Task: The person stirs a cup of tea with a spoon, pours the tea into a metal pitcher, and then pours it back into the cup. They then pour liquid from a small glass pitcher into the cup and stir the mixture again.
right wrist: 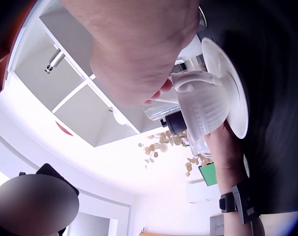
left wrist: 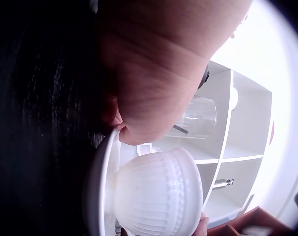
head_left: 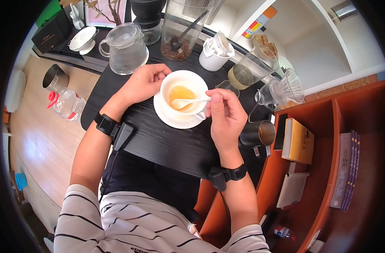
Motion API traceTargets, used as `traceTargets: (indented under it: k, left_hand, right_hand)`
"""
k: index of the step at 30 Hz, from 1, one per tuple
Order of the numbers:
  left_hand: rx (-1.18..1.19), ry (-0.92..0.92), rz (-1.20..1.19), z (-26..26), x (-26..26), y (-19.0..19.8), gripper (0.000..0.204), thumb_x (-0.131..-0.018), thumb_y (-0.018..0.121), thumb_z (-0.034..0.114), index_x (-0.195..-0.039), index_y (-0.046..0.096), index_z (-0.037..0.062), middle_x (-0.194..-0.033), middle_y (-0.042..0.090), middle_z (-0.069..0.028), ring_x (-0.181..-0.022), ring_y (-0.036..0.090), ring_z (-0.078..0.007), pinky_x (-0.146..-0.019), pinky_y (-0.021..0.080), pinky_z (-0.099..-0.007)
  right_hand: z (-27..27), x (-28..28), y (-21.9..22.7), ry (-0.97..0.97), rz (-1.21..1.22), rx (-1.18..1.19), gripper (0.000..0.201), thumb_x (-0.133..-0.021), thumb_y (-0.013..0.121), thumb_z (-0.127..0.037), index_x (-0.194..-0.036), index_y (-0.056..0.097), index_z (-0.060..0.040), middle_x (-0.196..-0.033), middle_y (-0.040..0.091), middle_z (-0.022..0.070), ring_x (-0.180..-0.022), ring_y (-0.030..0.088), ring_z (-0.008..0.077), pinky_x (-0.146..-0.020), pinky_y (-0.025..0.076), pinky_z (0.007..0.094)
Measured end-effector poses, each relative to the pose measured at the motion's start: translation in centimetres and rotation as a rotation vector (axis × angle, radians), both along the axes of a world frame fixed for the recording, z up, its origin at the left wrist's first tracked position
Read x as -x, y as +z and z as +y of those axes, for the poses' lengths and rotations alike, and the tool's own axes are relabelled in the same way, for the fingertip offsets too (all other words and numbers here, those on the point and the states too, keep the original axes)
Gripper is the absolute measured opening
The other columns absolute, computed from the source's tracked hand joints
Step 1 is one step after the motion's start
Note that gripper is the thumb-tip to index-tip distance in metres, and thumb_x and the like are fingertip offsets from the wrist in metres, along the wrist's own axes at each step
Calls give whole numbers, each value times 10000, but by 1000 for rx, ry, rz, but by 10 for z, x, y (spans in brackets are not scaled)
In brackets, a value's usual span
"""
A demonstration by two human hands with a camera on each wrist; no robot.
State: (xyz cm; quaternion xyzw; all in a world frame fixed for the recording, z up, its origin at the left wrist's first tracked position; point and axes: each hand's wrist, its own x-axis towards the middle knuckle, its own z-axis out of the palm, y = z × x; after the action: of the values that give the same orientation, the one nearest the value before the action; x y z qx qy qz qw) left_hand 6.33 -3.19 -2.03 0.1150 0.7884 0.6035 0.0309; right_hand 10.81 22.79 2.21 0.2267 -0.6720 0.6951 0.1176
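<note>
A white cup (head_left: 191, 80) stands on a white saucer (head_left: 172, 119) on the black table, its handle toward my right side. Inside the cup is yellow-orange liquid (head_left: 184, 91). My right hand (head_left: 227, 114) pinches the handle of a white spoon (head_left: 191, 101) between thumb and fingers, and the spoon's bowl lies in the cup at the liquid. At the left of the cup, my left hand (head_left: 144, 83) holds the saucer's rim. The left wrist view shows the thumb on the saucer's inner side, with other fingers behind the rim and partly hidden.
Behind the cup are a glass pot (head_left: 126, 50), a clear container of beans (head_left: 175, 50) and a white mug (head_left: 214, 59) with a drip bag. A metal pitcher (head_left: 260, 134) stands at the right, beside a brown shelf (head_left: 327, 126). A water bottle (head_left: 68, 105) is left of the table.
</note>
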Motion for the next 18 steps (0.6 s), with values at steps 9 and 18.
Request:
traceTargets:
  k: [9, 18]
  left_hand:
    - [54, -27, -32, -2, 1, 3, 163, -983, 721, 40, -1135, 714, -16, -946, 723, 39, -856, 625, 1, -746, 526, -192]
    - [57, -26, -34, -3, 1, 2, 151, -990, 711, 35, -1131, 710, -18, -967, 732, 28, -869, 637, -2, -754, 533, -192]
  right_hand:
    - [0, 7, -5, -122, 136, -118, 113, -1054, 700, -65, -1086, 747, 33, -868, 637, 23, -700, 571, 44, -626, 436, 212]
    - [0, 2, -3, -80, 57, -52, 107, -1052, 705, -71, -1076, 748, 25, -853, 639, 20, -698, 561, 52, -623, 434, 222]
